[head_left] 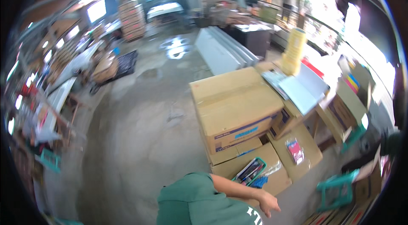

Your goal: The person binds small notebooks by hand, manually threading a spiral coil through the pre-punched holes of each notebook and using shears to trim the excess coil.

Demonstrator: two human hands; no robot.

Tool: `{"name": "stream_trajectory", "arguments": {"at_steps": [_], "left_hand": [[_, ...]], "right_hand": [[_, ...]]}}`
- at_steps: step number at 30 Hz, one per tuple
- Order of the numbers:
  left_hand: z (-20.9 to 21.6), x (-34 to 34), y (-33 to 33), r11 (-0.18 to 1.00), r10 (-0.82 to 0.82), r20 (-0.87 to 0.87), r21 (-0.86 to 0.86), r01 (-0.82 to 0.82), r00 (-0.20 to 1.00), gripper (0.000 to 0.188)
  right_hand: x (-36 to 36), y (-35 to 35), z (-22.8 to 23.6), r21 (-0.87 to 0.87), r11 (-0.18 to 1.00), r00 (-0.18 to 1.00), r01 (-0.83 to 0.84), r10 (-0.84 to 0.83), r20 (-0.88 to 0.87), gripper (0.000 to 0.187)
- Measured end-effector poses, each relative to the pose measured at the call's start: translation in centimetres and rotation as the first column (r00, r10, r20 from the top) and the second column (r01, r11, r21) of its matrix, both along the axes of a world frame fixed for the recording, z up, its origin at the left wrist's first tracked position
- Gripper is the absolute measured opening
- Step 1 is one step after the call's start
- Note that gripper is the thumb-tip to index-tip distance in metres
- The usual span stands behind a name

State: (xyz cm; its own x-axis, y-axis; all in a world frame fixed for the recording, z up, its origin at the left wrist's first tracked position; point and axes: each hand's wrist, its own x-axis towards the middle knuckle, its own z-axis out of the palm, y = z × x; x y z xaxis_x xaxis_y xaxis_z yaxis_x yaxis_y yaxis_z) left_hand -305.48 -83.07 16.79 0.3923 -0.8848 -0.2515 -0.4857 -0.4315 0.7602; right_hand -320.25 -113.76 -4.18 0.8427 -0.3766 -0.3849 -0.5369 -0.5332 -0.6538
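Several cardboard boxes crowd seemingly damp concrete floor.

A hand hangs low, its fingers pointing down over the floor. Just behind the fingers lies a flat box with a tray of tools on it, and behind that a big carton sits on another box. Right of the fingers stands a stool; a small packet lies on a flat carton behind it.
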Motion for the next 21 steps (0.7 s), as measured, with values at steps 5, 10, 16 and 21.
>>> {"name": "stream_trajectory", "arguments": {"at_steps": [5,10,16,21], "left_hand": [[-4.9,0.1,-1.5,0.865,0.359,-0.005,-0.374,-0.334,0.933,0.047],[-2.9,2.5,-5.1,0.845,0.455,-0.192,-0.215,-0.490,0.870,0.076],[-1.5,7.9,-19.0,0.702,0.702,-0.124,-0.043,-0.711,0.701,0.078],[0.1,13.1,-31.3,0.829,0.549,-0.149,-0.031,-0.558,0.823,0.079]], "right_hand": [[13.5,-2.1,0.8,0.021,0.955,0.954,-0.296,0.295,0.046,0.047],[21.7,-9.3,-0.7,0.083,0.899,0.902,-0.429,0.422,0.097,0.069],[28.6,-18.9,0.4,0.222,0.820,0.849,-0.528,0.520,0.096,0.052],[33.3,-25.3,4.2,0.454,0.749,0.862,-0.482,0.498,0.092,0.042]]}}
